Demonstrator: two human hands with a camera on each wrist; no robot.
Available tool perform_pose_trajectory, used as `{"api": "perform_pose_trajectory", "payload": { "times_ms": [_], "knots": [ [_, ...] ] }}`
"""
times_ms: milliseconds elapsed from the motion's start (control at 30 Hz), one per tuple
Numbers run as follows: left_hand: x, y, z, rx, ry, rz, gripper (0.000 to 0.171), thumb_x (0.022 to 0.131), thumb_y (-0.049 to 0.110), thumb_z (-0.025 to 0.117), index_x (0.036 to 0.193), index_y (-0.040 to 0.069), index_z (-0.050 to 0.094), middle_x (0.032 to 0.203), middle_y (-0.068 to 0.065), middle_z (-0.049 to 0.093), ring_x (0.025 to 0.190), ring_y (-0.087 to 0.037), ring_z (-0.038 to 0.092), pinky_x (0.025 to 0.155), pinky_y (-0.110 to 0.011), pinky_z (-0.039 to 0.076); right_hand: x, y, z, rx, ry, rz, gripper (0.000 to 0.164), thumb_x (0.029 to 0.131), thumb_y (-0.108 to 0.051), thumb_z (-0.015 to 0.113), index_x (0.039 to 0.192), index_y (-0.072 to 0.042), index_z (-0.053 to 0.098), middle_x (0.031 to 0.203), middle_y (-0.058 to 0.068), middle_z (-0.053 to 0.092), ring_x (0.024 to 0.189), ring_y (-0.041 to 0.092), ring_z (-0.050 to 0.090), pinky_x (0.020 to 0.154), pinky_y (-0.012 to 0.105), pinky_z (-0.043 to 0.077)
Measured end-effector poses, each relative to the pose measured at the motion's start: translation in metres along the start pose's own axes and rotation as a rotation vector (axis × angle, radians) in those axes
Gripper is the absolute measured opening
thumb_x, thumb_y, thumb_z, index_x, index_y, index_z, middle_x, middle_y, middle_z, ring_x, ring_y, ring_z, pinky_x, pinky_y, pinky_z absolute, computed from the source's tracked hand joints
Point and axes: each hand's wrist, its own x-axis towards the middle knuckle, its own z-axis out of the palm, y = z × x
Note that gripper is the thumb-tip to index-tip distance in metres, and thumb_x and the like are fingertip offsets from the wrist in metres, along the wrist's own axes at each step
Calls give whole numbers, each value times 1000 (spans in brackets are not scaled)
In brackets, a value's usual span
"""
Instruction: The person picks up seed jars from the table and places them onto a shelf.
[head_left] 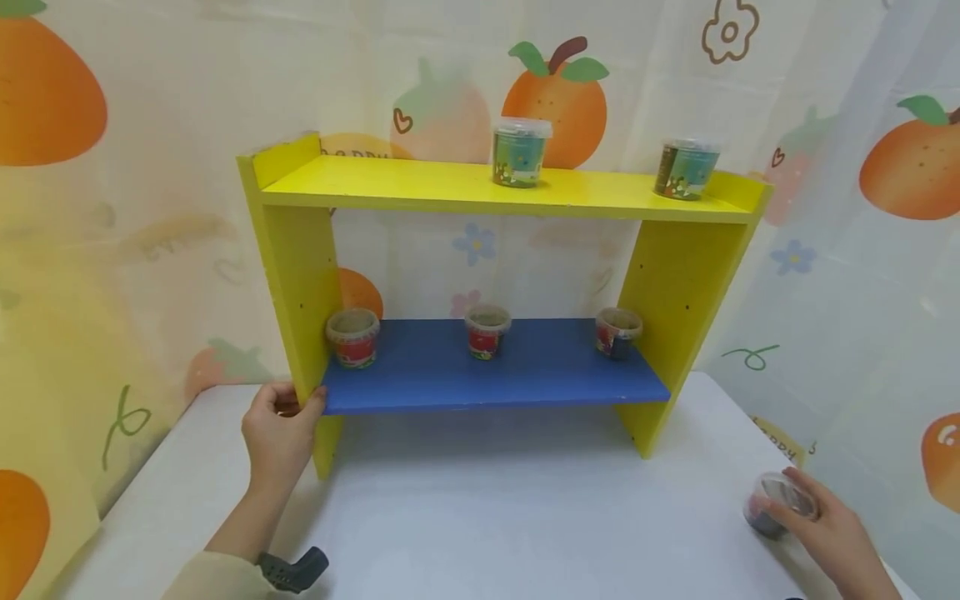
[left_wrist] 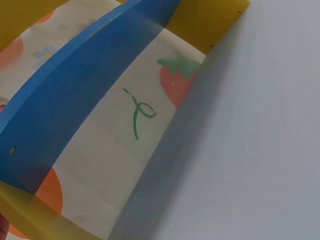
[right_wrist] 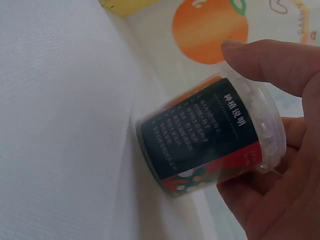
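My left hand (head_left: 281, 433) grips the lower left side panel of a yellow and blue shelf (head_left: 480, 400), thumb at the front edge by the blue board. Only a sliver of that hand shows in the left wrist view. At the table's right side, my right hand (head_left: 832, 525) holds a clear plastic tub (right_wrist: 205, 135) near its rim. A dark label with white print and a red band wraps this tub. In the right wrist view, the thumb (right_wrist: 270, 62) lies over the rim and the other fingers curl behind it.
Three red-labelled tubs stand along the blue board: left (head_left: 354, 337), middle (head_left: 487, 332) and right (head_left: 618, 333). Two green-blue tubs, one near the middle (head_left: 519, 152) and one at right (head_left: 686, 169), sit on the yellow top. A fruit-print curtain (head_left: 165, 300) hangs behind the white table (head_left: 495, 500).
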Motion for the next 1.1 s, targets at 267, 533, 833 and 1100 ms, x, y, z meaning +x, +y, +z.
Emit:
{"api": "perform_pose_trajectory", "payload": {
  "times_ms": [267, 533, 833, 1100],
  "knots": [
    [3, 2, -2, -14, -12, -1, 30, 84, 20, 77, 100, -1, 63, 84, 4, 60, 70, -8, 51, 61, -8, 43, 6, -2, 7, 115, 17, 31, 119, 81, -66, 67, 156, -7, -4, 158, 30, -13, 141, 56, 2, 107, 74, 17],
    [1, 4, -4, 3, -17, -20, 31, 86, 21, 76, 102, -1, 62, 89, -3, 61, 72, -9, 51, 61, -7, 44, 8, -1, 8, 178, -23, 14, 116, 85, -59, 67, 155, -9, -13, 155, 22, -30, 143, 52, -16, 109, 74, 6],
    [0, 0, -2, 7, -18, -10, 30, 86, 22, 76, 101, 0, 62, 89, -3, 61, 72, -8, 51, 61, -7, 44, 11, 8, 11, 237, -134, 75, 123, 85, -61, 66, 151, -3, -20, 153, 38, -4, 136, 55, 9, 108, 73, 18],
    [-1, -2, -1, -3, -20, 1, 30, 85, 21, 77, 101, 0, 62, 89, -1, 61, 72, -7, 52, 61, -7, 44, 11, 10, 10, 316, -190, 53, 116, 91, -51, 64, 150, 0, -22, 153, 38, -9, 139, 54, 7, 113, 68, 15]
  ]
}}
